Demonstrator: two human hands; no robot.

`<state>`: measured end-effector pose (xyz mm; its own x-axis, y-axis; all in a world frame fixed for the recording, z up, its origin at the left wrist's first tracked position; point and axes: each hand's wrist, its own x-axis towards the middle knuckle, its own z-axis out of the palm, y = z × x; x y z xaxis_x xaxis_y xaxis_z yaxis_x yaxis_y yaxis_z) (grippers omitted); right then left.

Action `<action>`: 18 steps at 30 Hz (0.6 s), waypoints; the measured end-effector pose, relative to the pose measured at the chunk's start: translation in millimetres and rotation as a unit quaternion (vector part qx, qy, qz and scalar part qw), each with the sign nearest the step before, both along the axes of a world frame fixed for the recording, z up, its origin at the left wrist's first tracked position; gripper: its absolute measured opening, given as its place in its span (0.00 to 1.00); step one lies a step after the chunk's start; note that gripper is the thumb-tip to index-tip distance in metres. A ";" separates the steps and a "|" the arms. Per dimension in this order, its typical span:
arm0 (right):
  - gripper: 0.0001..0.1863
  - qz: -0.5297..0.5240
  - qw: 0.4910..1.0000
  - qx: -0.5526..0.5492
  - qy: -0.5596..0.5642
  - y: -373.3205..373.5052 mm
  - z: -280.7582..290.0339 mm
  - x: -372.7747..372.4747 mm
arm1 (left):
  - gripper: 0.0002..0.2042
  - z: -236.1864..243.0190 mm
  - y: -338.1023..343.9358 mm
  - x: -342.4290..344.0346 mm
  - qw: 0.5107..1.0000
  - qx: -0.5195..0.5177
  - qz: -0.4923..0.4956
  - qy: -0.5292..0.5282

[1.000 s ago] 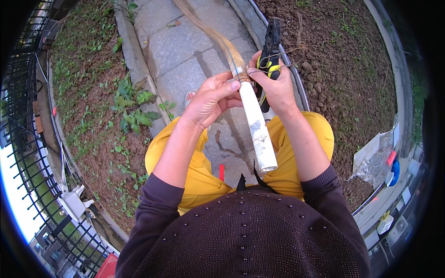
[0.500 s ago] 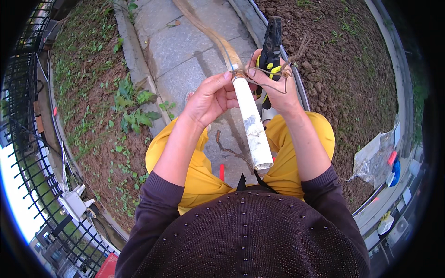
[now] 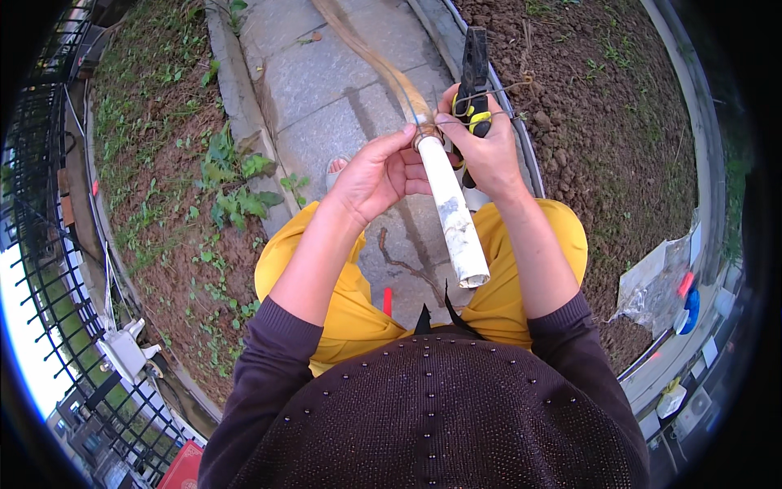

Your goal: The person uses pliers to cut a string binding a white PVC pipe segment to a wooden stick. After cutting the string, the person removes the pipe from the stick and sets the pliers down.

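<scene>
My left hand (image 3: 379,171) has its fingers curled under the top of a scuffed white pipe (image 3: 452,212), thumb on the joint where the pipe meets a long brownish flat hose (image 3: 371,57). Rusty wire (image 3: 511,85) is looped round that joint, with loose strands sticking out to the right. My right hand (image 3: 485,147) grips black-and-yellow pliers (image 3: 474,65), pointed away from me, and its thumb presses on the wire beside the joint. The pipe's open end hangs toward me between my knees.
Paved path (image 3: 309,98) with concrete edging, soil beds (image 3: 586,98) either side, weeds (image 3: 236,196) on the left. Black metal fence (image 3: 49,342) at far left. A red object (image 3: 387,301) lies between my knees; crumpled plastic sheeting (image 3: 643,285) and a blue object (image 3: 691,310) sit at right.
The pipe's top has shifted a little as my hands moved at the joint. The loose wire ends have swung about beside the pliers, which remain in my right hand.
</scene>
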<state>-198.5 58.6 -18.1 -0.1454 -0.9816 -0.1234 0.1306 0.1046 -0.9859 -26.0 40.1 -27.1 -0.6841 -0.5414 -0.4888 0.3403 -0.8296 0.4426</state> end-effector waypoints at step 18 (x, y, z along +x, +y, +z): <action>0.11 -0.028 0.999 0.044 -0.004 -9.4 -1.5 0.0 | 0.23 -5.3 0.9 2.4 0.999 -0.038 -0.007 0.017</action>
<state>-198.5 49.2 -19.6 -0.1995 -0.9569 -0.2109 0.1459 0.1838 -0.9721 -23.5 41.1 -32.4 -0.7073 -0.5661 -0.4233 0.3447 -0.7991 0.4925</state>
